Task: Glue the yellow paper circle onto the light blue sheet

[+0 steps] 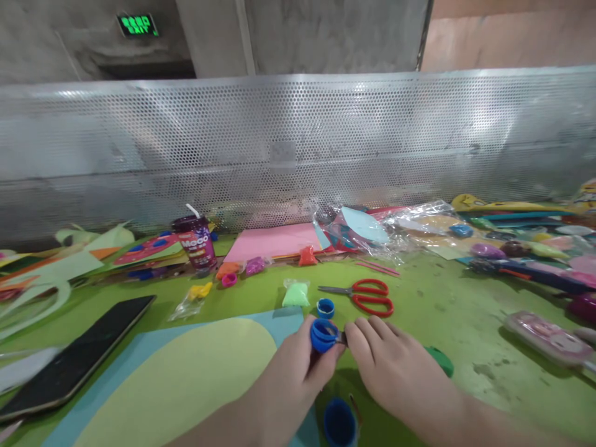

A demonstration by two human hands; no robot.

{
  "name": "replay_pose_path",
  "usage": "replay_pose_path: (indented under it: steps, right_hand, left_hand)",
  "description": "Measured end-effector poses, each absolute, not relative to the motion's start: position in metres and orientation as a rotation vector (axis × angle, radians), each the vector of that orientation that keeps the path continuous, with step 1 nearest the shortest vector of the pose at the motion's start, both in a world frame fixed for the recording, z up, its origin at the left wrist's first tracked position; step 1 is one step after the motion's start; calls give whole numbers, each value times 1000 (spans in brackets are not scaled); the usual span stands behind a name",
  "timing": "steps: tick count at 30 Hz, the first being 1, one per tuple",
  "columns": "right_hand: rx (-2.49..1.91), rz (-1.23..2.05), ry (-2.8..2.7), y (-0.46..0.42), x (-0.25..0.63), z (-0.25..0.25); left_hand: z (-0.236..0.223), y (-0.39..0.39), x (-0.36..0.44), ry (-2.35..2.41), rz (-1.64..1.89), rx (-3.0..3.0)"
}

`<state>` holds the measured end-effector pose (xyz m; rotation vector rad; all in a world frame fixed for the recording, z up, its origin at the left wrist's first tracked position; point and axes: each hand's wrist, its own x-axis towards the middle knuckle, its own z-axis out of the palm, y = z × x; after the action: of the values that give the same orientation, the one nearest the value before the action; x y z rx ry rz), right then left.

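Note:
My left hand [305, 366] is closed around a small blue round container [323, 335], holding it just above the green table [442, 304]. My right hand [386, 366] pinches something small and dark at the container's right side; I cannot make out what it is. A small blue lid [325, 308] lies just beyond my hands, and another blue cup [339, 423] stands below my wrists. Red-handled scissors [367, 295] lie a little further back. A light green clay bag [296, 293] sits to the left of the lid.
A yellow-green oval sheet on blue paper [186, 379] lies at front left beside a black phone [79, 354]. A dark drink cup [198, 242], pink paper [279, 241], clay bags and plastic packets line the perforated metal screen [298, 143]. A pink case [547, 335] lies right.

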<state>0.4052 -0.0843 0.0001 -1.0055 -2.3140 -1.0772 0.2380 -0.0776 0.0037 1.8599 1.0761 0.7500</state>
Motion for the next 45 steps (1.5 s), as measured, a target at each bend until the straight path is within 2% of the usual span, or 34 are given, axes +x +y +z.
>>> replay_pose_path:
  steps: [11,33,45]
  right_hand:
    - [-903,-1014,-2288,-85,406,1]
    - [-993,-1032,-2305,-85,403,-2]
    - [-893,-830,-2358,-83,410,10]
  left_hand:
    - [3,-76,232,1023,687,1897]
    - [1,-76,236,1072,713,1999]
    - [4,-77,232,973,751,1983]
